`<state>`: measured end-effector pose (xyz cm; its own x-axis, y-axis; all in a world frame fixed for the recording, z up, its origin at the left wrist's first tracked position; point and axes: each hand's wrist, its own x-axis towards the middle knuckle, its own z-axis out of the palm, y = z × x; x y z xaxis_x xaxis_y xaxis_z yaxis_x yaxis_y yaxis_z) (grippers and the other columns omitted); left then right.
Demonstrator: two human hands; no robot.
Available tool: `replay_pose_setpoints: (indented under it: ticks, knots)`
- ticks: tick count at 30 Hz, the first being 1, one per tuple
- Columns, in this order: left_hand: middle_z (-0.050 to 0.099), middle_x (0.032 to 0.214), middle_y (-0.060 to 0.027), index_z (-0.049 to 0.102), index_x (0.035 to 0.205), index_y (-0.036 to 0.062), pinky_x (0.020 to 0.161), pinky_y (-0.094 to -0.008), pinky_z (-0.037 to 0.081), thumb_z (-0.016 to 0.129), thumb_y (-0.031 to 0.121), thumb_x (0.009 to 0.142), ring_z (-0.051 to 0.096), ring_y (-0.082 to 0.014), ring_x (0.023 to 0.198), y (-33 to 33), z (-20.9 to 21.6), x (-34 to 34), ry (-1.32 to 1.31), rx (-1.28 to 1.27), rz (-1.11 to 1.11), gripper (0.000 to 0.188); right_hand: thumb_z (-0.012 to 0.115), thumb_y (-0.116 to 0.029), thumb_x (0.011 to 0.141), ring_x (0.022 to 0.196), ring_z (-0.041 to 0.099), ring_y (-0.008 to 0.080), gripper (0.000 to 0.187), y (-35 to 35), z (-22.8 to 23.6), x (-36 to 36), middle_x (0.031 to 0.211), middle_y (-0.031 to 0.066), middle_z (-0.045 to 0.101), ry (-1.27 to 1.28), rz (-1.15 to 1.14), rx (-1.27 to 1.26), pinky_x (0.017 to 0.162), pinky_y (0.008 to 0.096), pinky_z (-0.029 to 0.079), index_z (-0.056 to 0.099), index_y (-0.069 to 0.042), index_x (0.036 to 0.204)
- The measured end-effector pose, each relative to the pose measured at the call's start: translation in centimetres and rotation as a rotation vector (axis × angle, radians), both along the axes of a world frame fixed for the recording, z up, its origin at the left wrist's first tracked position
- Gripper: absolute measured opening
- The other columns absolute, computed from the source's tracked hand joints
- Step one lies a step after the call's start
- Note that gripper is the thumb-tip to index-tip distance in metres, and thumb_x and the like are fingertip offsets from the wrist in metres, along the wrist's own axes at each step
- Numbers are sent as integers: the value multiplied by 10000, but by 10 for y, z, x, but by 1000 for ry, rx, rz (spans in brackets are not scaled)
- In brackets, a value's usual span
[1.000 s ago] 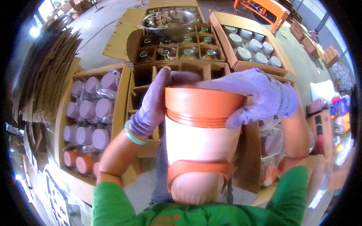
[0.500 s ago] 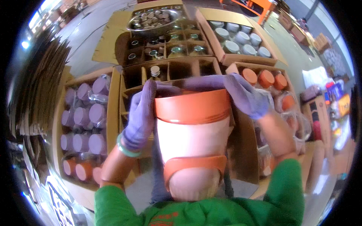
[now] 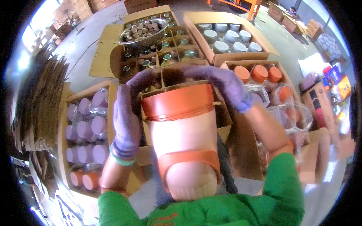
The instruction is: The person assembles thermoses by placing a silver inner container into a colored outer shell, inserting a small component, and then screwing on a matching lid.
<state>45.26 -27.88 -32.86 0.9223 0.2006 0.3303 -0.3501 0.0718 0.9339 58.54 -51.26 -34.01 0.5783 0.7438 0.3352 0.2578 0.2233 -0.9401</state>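
A large tapered object (image 3: 183, 133) fills the middle, pale pink with an orange band on top and a curved orange band lower down; its kind I cannot tell. My left hand (image 3: 130, 109), in a purple glove, is at its left side, with bent, unclenched fingers and a gap beside the orange band. Beyond that band my gloved right hand (image 3: 226, 83) stretches blurred fingers leftward; I see nothing in them. Behind both hands is a divided cardboard box (image 3: 224, 116), partly hidden.
At left stands a box (image 3: 112, 124) of purple- and orange-topped jars; at right, orange-topped ones (image 3: 260, 73) with clear plastic. Farther back are a metal bowl (image 3: 121, 40) of small stoppers over a box of glass bottles, and a box (image 3: 241, 56) of grey-topped jars. Flattened cardboard (image 3: 39, 98) is stacked at far left.
The large object has shifted left and tilted in view. My left hand has come away from its side, leaving a gap; the right hand has moved slightly left. The boxes have shifted with the view.
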Motion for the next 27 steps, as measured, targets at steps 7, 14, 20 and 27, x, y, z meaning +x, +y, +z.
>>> replay_pose_setpoints:
  ticks: [7, 14, 20, 27]
  knots:
    - [688, 1074, -127, 601, 1172, -22, 895, -321, 519, 280, 611, 1024, 657, -187, 955, 17, -30, 31, 77, -45, -196, 725, 647, -401, 946, 740, 661, 124, 403, 30, 41, -28, 786, 125, 722, -310, -241, -274, 685, 311, 520, 729, -8, 990]
    - [687, 979, -115, 644, 1064, -27, 867, -311, 504, 253, 600, 1032, 642, -174, 900, 16, -35, 28, 112, -115, -281, 739, 692, -367, 919, 661, 654, 78, 351, 24, 32, -41, 761, 147, 724, -350, -274, -236, 602, 284, 513, 753, -45, 1044]
    - [664, 943, -118, 660, 985, -51, 826, -302, 486, 213, 571, 1044, 627, -185, 873, 20, -51, 14, 8, 46, -143, 768, 653, -306, 961, 821, 681, 95, 336, 21, 25, -45, 916, 148, 752, -270, -148, -128, 732, 277, 543, 729, 1, 1074]
    - [679, 1029, -153, 650, 1072, -51, 876, -346, 491, 318, 243, 1084, 637, -234, 933, -9, -4, -13, 85, 177, -6, 443, 343, -510, 1044, 1005, 675, 186, 667, 8, -13, -29, 1058, 142, 734, 109, -77, -117, 930, 319, 496, 697, 50, 1126]
